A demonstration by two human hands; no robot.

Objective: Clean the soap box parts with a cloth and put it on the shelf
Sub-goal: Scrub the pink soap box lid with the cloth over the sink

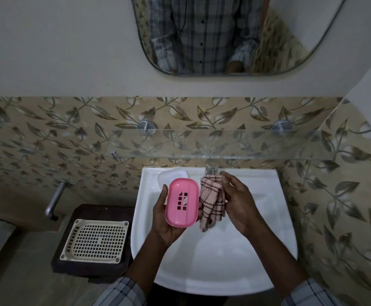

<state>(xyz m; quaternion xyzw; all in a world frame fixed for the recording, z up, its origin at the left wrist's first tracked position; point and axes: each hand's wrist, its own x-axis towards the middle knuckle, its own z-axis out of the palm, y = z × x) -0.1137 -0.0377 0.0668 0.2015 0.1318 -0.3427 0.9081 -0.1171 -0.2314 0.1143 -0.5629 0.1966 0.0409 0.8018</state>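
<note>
No writing or brand could be read on anything we saw. Our left hand [168, 219] was palm up over the white ceramic basin [213, 261], cradling the pink plastic soap box tray with its block of square drain holes [182, 203], thumb along its left edge and fingers hidden beneath. Our right hand [238, 203] was curled around the pink cloth with dark checked lines [212, 203], pinching it just beside the tray's right edge; whether cloth and tray touched, we could not tell. A clear plastic soap box lid [172, 176] lay on the basin's back rim, partly hidden behind the tray. The glass shelf [224, 144] hung above, bare. The tap [211, 168] was mostly covered by cloth and shelf.
</note>
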